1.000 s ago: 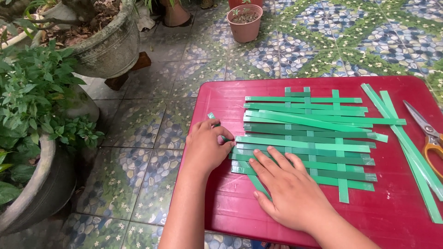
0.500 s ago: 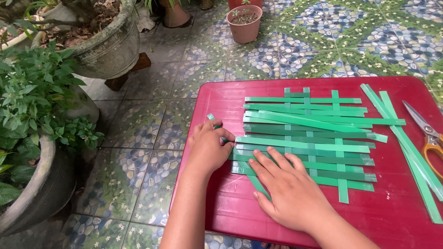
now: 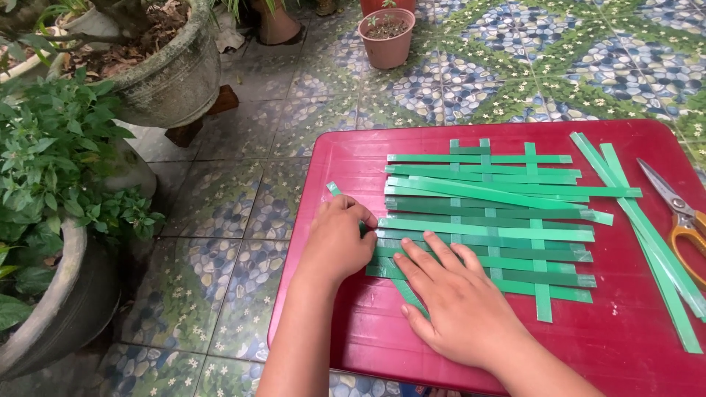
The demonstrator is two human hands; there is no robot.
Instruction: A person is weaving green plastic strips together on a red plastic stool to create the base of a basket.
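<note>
I see bare red table (image 3: 456, 367) along its near-left edge, where my left hand (image 3: 340, 241) pinches a green strip (image 3: 334, 189) and my right hand (image 3: 460, 305) lies open, flat on the woven mat (image 3: 489, 220).

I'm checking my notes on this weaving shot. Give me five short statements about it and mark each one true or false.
1. The mat of green strips lies on a red table. True.
2. The right hand lies flat on the mat's near left corner. True.
3. The scissors are in the left hand. False: they lie at the table's right edge, untouched; the left hand pinches a strip at the mat's left edge.
4. The loose strips lie left of the mat. False: they lie to its right, beside the scissors.
5. The pink pot stands on the table. False: it stands on the tiled floor beyond it.
</note>
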